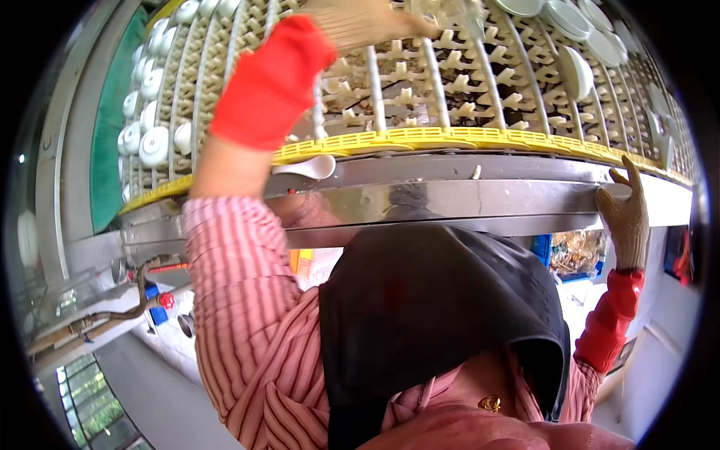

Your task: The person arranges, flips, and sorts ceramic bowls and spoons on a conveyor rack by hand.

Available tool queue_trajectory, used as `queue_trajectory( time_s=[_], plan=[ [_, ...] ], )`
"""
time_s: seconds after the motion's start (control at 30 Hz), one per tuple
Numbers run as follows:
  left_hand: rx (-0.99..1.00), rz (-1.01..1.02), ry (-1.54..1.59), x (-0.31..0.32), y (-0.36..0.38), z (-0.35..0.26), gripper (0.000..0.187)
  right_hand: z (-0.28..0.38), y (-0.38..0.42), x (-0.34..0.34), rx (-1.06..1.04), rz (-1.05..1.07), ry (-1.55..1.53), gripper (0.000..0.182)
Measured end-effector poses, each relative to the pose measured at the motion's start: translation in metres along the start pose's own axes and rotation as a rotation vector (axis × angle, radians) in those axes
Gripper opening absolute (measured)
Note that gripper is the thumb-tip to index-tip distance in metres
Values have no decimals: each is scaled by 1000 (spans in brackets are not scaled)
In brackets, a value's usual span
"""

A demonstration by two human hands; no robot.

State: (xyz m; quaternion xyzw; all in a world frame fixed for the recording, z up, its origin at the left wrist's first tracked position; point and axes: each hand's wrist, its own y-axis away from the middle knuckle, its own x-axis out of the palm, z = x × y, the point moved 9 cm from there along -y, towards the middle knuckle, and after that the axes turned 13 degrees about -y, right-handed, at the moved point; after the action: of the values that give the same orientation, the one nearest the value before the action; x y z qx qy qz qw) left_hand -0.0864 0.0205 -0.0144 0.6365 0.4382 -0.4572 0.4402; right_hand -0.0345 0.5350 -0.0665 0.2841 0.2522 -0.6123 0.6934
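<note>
My left hand (367, 24), in a beige glove with a red cuff, reaches over the conveyor (375, 79) of pale plastic prongs. Its thumb stretches towards a clear, shiny thing (454, 13) at the top edge; the other fingers are largely cut off by the frame, so its grip is hidden. At the right, my right hand (628, 217), gloved the same way, touches the metal ledge (487, 199) with its fingers apart and nothing in them. A white spoon (311, 168) lies on the ledge beside the yellow edge strip (420, 136).
White cups (154, 146) stand on the conveyor's left end, near a green strip (112, 127). White bowls (576, 73) and dishes (566, 20) sit at the upper right. Below the ledge are a blue crate (541, 247) and, lower left, a pipe with a red valve (166, 300).
</note>
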Motion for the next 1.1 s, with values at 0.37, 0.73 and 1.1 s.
queue_trajectory(
  time_s=[0.37,0.73,1.1],
  plan=[
    [-52,-65,-230,64,214,25,59,42,-27,5,-83,72,334,85],
    [-200,241,-676,86,175,-9,63,104,-6,3,-76,-50,318,88],
    [-361,-135,-357,46,179,17,38,103,-45,14,-100,56,123,79]
  ],
)
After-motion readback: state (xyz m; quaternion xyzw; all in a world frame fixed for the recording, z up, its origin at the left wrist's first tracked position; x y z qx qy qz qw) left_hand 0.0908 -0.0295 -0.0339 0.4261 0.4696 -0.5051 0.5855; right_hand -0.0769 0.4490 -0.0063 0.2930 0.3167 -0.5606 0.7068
